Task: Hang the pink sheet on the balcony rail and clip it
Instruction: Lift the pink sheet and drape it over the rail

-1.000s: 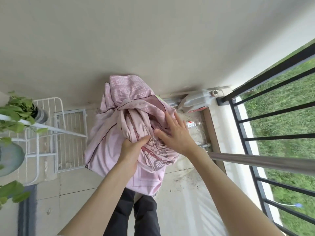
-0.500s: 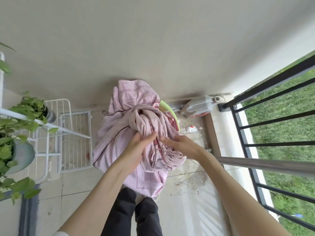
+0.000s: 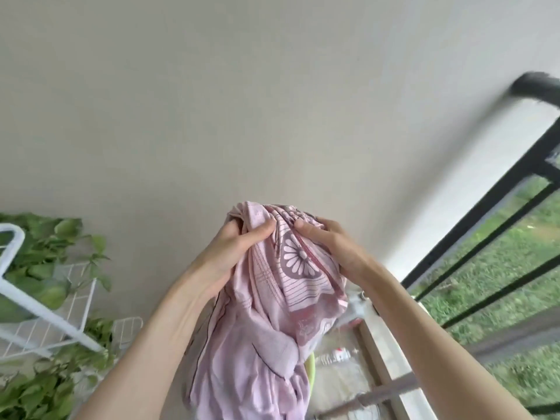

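Observation:
The pink sheet (image 3: 260, 322) is bunched up and held in front of me at chest height, its flower print facing me and its loose end hanging down between my arms. My left hand (image 3: 230, 256) grips the bundle's top left. On the right side my right hand (image 3: 327, 247) clutches the same bundle. The black balcony rail (image 3: 472, 237) runs along the right side, apart from the sheet. No clip is in view.
A white wire rack (image 3: 48, 316) with leafy green plants (image 3: 45, 262) stands at the left. A plain wall fills the space ahead. A metal pole (image 3: 391, 389), a green basin edge (image 3: 312, 374) and a plastic bottle (image 3: 333, 357) lie low on the right.
Both hands have lifted the bunched sheet up off the basin to chest height. The view has tilted upward, so the floor has dropped out of sight.

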